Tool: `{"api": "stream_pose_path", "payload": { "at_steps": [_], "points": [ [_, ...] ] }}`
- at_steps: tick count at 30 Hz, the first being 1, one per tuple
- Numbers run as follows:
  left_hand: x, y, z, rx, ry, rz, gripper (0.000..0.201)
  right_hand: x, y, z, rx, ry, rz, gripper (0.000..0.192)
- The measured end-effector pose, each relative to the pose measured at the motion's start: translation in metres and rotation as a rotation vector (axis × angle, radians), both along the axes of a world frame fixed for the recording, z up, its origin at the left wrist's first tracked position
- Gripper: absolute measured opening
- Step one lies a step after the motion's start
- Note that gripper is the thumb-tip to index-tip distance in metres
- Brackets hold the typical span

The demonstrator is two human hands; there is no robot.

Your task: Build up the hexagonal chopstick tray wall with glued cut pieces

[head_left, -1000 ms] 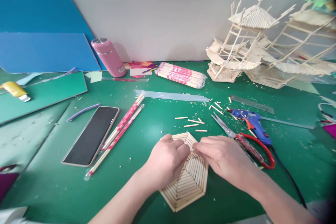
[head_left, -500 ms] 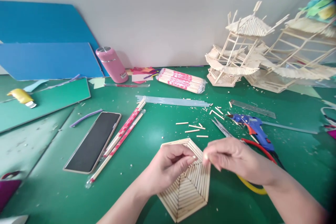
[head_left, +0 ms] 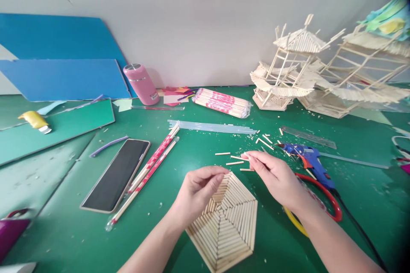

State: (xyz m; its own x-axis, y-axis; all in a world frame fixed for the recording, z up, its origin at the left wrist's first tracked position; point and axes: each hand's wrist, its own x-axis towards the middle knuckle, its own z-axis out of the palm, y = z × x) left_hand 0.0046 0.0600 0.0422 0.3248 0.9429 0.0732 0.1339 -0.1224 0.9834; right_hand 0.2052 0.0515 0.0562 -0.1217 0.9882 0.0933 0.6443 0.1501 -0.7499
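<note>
My left hand (head_left: 202, 194) is closed in a pinch, its fingertips over the top corner of a hexagonal panel of wooden sticks (head_left: 235, 222). Whatever the pinch holds, if anything, is hidden. The panel lies flat on the green table, its sticks laid in triangular sections around the centre. My right hand (head_left: 275, 177) is also pinched, fingertips at the right end of a short cut stick (head_left: 236, 157); I cannot make out what they grip. Another short stick (head_left: 235, 163) lies just below. Under the right wrist are scissors with red and yellow handles (head_left: 335, 198), partly covered.
A blue glue gun (head_left: 307, 155) lies right of my right hand, its cord trailing forward. Clear glue sticks (head_left: 214, 127) and a bag of sticks (head_left: 222, 102) lie behind. Stick-built towers (head_left: 297, 68) stand at back right. Left are a phone (head_left: 117, 175) and a pink bottle (head_left: 142, 85).
My right hand has moved away from my left, up to the loose short sticks. My left hand has shifted slightly up and left. The view has tilted a little.
</note>
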Motion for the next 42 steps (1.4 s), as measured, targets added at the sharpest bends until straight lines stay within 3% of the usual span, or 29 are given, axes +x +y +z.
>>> {"api": "stream_pose_path", "payload": {
  "at_steps": [6, 12, 18, 24, 27, 30, 32, 37, 42],
  "points": [
    [-0.011, 0.014, -0.012, 0.177, 0.127, 0.328, 0.021, -0.018, 0.033, -0.012, 0.164, -0.198, 0.081, 0.024],
    [-0.018, 0.021, -0.011, 0.301, 0.283, 0.373, 0.016, -0.035, 0.057, -0.033, 0.245, -0.381, 0.16, 0.021],
    [-0.017, 0.021, -0.015, 0.358, 0.357, 0.285, 0.02, -0.032, 0.059, -0.038, 0.266, -0.415, 0.148, 0.018],
    [-0.017, 0.022, -0.016, 0.381, 0.408, 0.221, 0.019, -0.001, 0.039, -0.006, 0.233, -0.347, 0.05, 0.023],
    [-0.015, 0.021, -0.015, 0.41, 0.399, 0.178, 0.018, 0.042, 0.019, 0.0, 0.194, -0.333, -0.157, 0.02],
    [-0.011, 0.017, -0.014, 0.457, 0.372, 0.115, 0.018, 0.092, -0.004, -0.009, 0.086, -0.372, -0.443, 0.021],
    [-0.007, 0.013, -0.013, 0.516, 0.387, 0.064, 0.019, 0.118, -0.018, -0.018, 0.062, -0.408, -0.555, 0.021],
    [0.006, -0.004, -0.011, 0.645, 0.558, -0.2, 0.024, 0.143, -0.036, -0.029, -0.019, -0.432, -0.622, 0.021],
    [0.019, -0.028, -0.012, 0.771, 0.76, -0.474, 0.026, 0.146, -0.029, -0.035, -0.126, -0.421, -0.613, 0.022]
  ]
}}
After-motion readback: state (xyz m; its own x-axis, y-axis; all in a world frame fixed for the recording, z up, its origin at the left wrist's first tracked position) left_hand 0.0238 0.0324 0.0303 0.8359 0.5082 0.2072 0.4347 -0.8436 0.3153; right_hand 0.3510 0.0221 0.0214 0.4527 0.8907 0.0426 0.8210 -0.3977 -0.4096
